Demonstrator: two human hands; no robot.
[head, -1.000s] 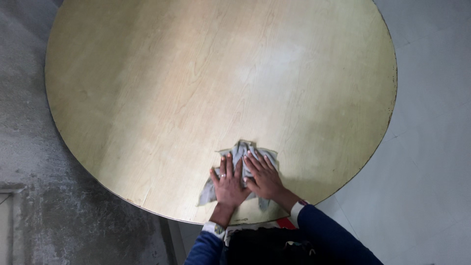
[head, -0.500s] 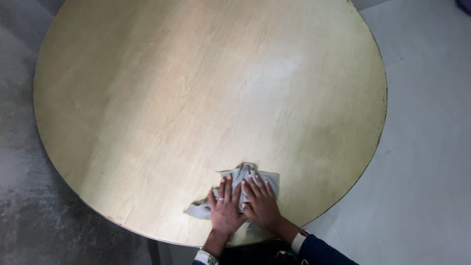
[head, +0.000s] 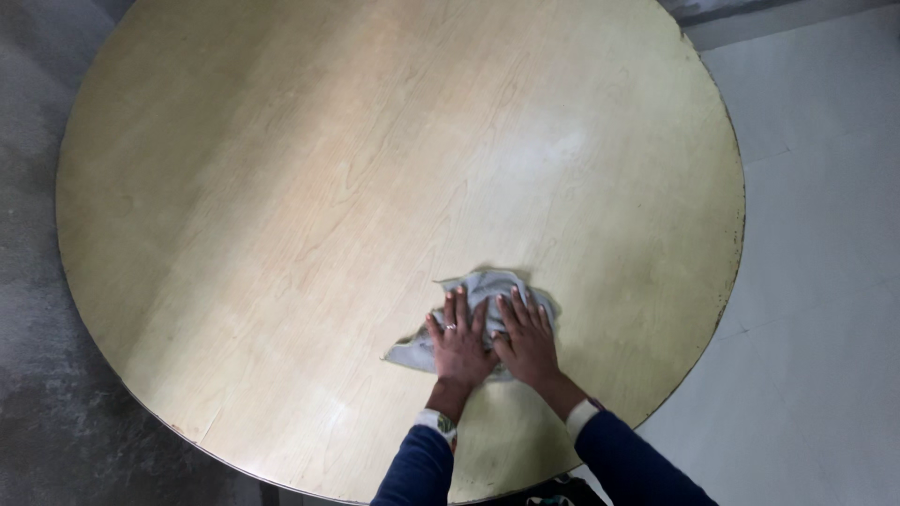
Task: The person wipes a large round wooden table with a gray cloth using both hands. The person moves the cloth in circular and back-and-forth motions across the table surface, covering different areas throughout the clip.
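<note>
Grey crumpled cloth rag [head: 487,290] lies on the round pale wood-grain laminate tabletop [head: 328,187], toward the near-right part of the top, w/ both hands pressed flat on it. Left hand [head: 459,345] sits palm-down on the rag's left half, fingers straight and slightly spread, not curled or pinching; a thin ring shows on one finger. Right hand [head: 531,342] lies just beside it, also palm-down, fingers stretched out & fanned over the rag's right half. Thumbs nearly touching btwn the two hands. Neither hand grips the cloth, both just bear down on it from above.

Rag bunches up ahead of the fingertips; a loose corner sticks out to the left past the left hand, flat on the wood. Rest of the tabletop is bare wood grain w/ a soft light patch right of centre. Dark worn rim runs along the table's right edge.

Both forearms come in from the bottom of the view in dark blue sleeves [head: 412,468] w/ white cuffs at the wrists. Rough grey concrete floor [head: 37,375] shows at left, paler smooth floor [head: 825,281] at right.
</note>
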